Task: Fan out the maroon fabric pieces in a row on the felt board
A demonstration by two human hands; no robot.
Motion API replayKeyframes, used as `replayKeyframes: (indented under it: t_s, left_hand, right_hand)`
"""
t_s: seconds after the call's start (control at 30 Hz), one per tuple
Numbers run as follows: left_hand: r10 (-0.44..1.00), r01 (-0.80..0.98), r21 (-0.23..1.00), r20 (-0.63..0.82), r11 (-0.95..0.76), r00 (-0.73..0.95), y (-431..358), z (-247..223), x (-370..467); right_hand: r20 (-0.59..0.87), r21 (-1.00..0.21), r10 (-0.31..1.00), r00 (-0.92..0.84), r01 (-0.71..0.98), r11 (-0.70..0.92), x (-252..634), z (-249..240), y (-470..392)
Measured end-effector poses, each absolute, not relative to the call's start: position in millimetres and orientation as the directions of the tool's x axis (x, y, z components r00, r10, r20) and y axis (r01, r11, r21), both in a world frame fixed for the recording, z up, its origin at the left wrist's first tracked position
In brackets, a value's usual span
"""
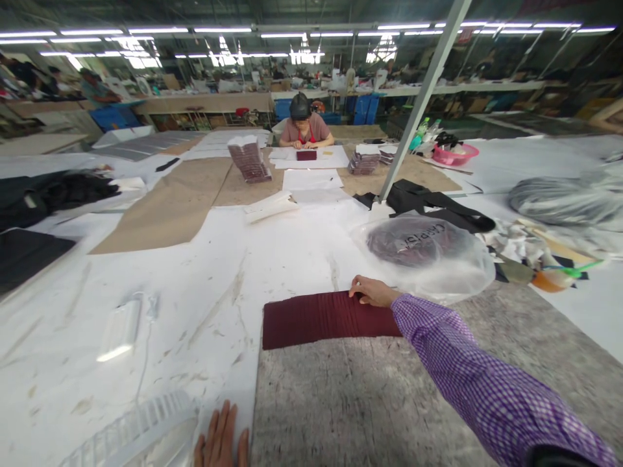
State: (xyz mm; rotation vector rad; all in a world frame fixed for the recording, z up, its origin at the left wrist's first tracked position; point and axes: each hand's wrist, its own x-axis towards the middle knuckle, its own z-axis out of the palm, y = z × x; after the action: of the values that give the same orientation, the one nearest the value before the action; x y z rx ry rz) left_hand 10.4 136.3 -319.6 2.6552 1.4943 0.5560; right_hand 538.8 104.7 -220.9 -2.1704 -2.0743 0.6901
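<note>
head view, nearest first: left hand point(221, 441) lies flat and spread on the desk point(209, 272), holding nothing, beside a white plastic fan guard point(141, 431). further out, right hand point(372, 292) in a purple checked sleeve point(467, 363) presses fingertips on the far edge of a dark red pleated cloth point(326, 319), lying on grey felt point(389, 395). behind it sits a clear plastic bag point(428, 256). across the desk, a person point(305, 126) sits.
</note>
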Motion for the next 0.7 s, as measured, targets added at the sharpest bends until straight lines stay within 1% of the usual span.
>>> replayKeyframes:
  t_s: [0.07,0.17,0.33,0.4,0.5,0.7]
  left_hand:
    - [0.841,0.824,0.21,0.275,-0.526,0.466,135.8,-319.6,10.4]
    - [0.84,0.828,0.195,0.271,-0.525,0.469,135.8,-318.8,10.9]
    - [0.827,0.822,0.175,0.283,-0.543,0.486,136.7,-316.0,10.9]
    - [0.824,0.816,0.178,0.279,-0.55,0.494,136.6,-315.5,10.0]
    - [0.825,0.815,0.18,0.27,-0.551,0.497,136.2,-315.7,9.2]
    - [0.819,0.822,0.151,0.288,-0.55,0.495,135.9,-313.1,13.4]
  right_hand:
    - [-0.318,-0.335,0.945,-0.074,0.941,-0.039,543.4,-219.2,113.5]
    - [-0.358,-0.308,0.925,-0.128,0.951,0.012,547.6,-218.9,124.8]
    - [-0.346,-0.283,0.918,-0.192,0.955,0.093,545.3,-215.2,125.7]
    - [-0.33,-0.284,0.923,-0.196,0.954,0.101,542.3,-213.2,119.9]
    - [-0.315,-0.284,0.937,-0.149,0.957,0.057,540.7,-212.3,110.5]
    - [-0.348,-0.284,0.937,0.039,0.948,-0.145,557.8,-215.7,102.0]
